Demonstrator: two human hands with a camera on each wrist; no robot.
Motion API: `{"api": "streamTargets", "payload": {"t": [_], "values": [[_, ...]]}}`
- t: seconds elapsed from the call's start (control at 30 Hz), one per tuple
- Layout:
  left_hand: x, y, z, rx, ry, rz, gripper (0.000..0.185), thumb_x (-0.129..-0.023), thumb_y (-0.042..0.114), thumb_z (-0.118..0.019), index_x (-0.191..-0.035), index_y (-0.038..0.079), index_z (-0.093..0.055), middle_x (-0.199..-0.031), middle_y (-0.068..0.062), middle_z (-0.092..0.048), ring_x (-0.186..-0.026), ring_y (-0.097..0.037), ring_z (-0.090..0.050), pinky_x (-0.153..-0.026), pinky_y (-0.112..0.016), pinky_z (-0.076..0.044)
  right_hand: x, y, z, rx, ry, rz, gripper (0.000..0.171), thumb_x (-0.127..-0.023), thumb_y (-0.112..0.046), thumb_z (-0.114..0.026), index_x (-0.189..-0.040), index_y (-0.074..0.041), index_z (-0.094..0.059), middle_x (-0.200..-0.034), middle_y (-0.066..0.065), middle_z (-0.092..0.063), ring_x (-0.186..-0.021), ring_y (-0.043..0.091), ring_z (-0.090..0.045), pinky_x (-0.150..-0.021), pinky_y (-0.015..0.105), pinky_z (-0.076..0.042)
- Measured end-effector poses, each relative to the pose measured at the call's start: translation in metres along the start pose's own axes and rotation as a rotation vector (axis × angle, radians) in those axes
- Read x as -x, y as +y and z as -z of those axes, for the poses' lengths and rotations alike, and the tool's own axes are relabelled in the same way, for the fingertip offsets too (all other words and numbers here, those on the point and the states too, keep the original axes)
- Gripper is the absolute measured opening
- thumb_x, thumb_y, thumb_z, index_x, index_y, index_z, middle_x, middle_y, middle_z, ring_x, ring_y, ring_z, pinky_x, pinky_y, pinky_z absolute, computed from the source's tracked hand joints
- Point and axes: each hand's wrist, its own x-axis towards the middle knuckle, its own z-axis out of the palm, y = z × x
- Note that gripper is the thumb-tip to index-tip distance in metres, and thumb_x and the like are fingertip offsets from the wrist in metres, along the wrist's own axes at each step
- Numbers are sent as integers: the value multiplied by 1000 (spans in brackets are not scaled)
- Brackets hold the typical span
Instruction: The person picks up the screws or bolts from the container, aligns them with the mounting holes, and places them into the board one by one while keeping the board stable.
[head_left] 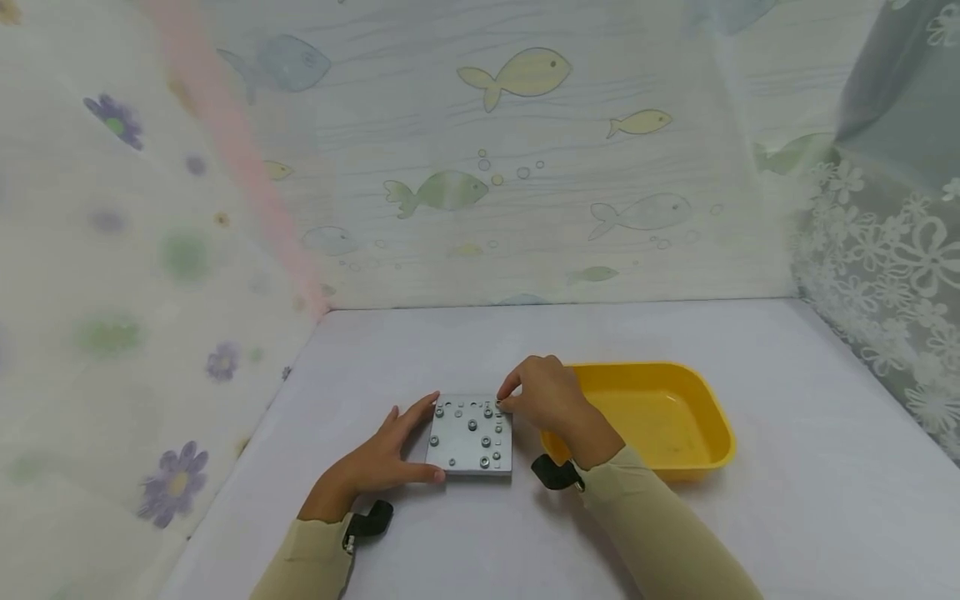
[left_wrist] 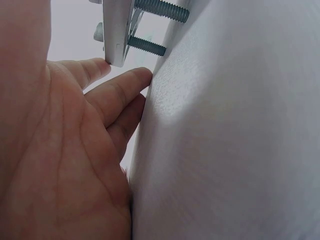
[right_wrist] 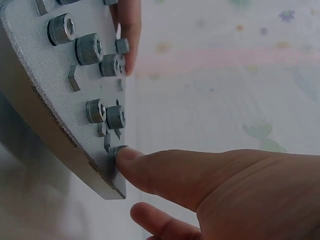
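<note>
A square grey metal plate (head_left: 469,435) with several socket-head bolts (head_left: 472,425) lies on the white table. My left hand (head_left: 417,440) lies flat beside it, straight fingers and thumb touching its left edge (left_wrist: 117,35). The left wrist view shows threaded bolt shafts (left_wrist: 148,46) sticking out under the plate, holding it off the table. My right hand (head_left: 504,402) is curled over the plate's far right corner and pinches a small bolt (right_wrist: 118,150) there. In the right wrist view my thumb (right_wrist: 150,167) presses on that bolt's head.
A yellow plastic tray (head_left: 693,400) stands just right of the plate, behind my right wrist. Fish-patterned and flowered curtains (head_left: 480,167) wall in the table at the back and both sides. White table surface (head_left: 810,500) spreads to the right and front.
</note>
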Motion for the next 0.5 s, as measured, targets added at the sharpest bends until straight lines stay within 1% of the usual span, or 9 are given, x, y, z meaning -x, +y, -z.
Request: {"api": "streamTargets", "payload": {"t": [0.07, 0.17, 0.23, 0.4, 0.5], "values": [[1, 0, 1, -4, -2, 4, 120, -69, 65, -86, -164, 44, -16, -169, 10, -31, -162, -33, 3, -129, -59, 7, 0, 0, -1, 2, -6, -4, 5, -88, -35, -83, -92, -32, -84, -121, -1, -72, -117, 26, -54, -94, 41, -49], [1, 0, 3, -5, -6, 2, 121, -69, 64, -87, -165, 42, -17, -169, 9, -32, -162, -33, 2, -129, -59, 7, -1, -2, -2, 8, -7, -7, 5, -89, -35, -82, -93, -32, -84, -120, -1, -72, -117, 26, -54, -93, 41, -49], [2, 0, 5, -3, -8, 7, 120, -70, 64, -87, -165, 43, -16, -169, 8, -31, -162, -35, 4, -129, -60, 7, -1, -3, -2, 11, -2, -3, 4, -89, -34, -82, -93, -32, -84, -120, -2, -72, -117, 26, -53, -92, 41, -48], [4, -3, 8, -10, -4, -8, 120, -71, 61, -87, -165, 40, -16, -169, 6, -32, -162, -33, -2, -129, -58, 9, -3, -8, -3, -12, -4, 16, 5, -89, -34, -82, -92, -30, -84, -118, -2, -72, -113, 25, -53, -87, 38, -48], [5, -3, 9, -10, -5, -22, 120, -72, 60, -87, -166, 38, -16, -169, 5, -33, -163, -31, -6, -129, -55, 9, -2, -9, -3, -42, -14, 11, 7, -89, -34, -81, -93, -29, -84, -120, -1, -72, -112, 25, -51, -88, 38, -50]]}}
